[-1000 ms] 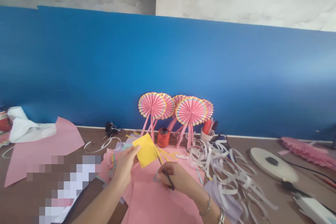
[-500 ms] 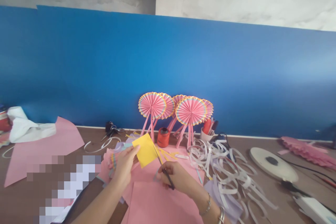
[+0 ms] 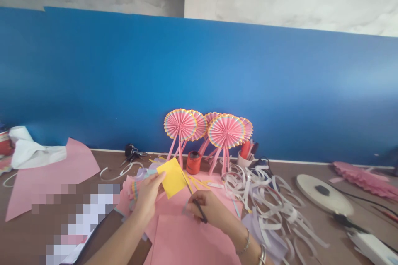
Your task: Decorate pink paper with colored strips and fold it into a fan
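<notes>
A square of yellow paper (image 3: 172, 179) is pinched between the thumb and fingers of my left hand (image 3: 150, 190). My right hand (image 3: 207, 209) grips a pair of scissors (image 3: 199, 210) by its dark handles, with the blades lying along the paper's right edge. Whether the blades are parted is hard to make out. Beneath both hands lie sheets of pink paper (image 3: 192, 236). Thin yellow strips (image 3: 197, 181) rest on the pink paper just beyond the scissors.
Pleated pink paper fans (image 3: 226, 131) stand against the blue partition (image 3: 124, 83), behind a red spool (image 3: 194, 163). Right of my hands are tangled white strips (image 3: 264, 190), a pen cup (image 3: 245, 160) and a pale round lid-like disc (image 3: 311, 186). Keys (image 3: 133, 152) lie left.
The scissors and my right hand have shifted very slightly. My left hand and the yellow paper look the same as before.
</notes>
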`<action>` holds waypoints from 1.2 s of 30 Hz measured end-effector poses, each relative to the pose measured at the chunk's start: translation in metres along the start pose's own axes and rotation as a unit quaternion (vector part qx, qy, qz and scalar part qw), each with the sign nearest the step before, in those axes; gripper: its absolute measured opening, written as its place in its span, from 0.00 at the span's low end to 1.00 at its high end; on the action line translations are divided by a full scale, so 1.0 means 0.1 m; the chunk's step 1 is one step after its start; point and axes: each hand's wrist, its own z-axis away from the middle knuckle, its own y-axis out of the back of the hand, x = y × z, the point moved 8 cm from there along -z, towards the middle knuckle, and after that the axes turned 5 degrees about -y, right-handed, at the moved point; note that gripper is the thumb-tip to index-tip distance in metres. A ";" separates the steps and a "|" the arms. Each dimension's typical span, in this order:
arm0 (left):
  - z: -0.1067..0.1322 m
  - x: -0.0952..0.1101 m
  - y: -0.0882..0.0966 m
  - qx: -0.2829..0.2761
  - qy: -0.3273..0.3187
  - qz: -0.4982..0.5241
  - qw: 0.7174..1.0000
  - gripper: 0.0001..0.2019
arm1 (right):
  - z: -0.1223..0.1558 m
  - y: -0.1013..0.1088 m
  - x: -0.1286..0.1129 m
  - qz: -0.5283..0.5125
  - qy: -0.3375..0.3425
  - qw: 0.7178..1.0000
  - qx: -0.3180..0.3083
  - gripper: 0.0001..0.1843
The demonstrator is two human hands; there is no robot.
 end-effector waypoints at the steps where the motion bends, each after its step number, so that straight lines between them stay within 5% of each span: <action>1: 0.00 -0.01 0.00 0.001 0.001 0.002 1.000 0.15 | 0.00 0.01 0.00 0.003 0.001 1.000 0.004 0.13; 36: -0.01 -0.04 0.04 0.016 0.019 0.035 0.999 0.15 | 0.01 0.09 -0.01 0.034 -0.028 0.998 0.054 0.03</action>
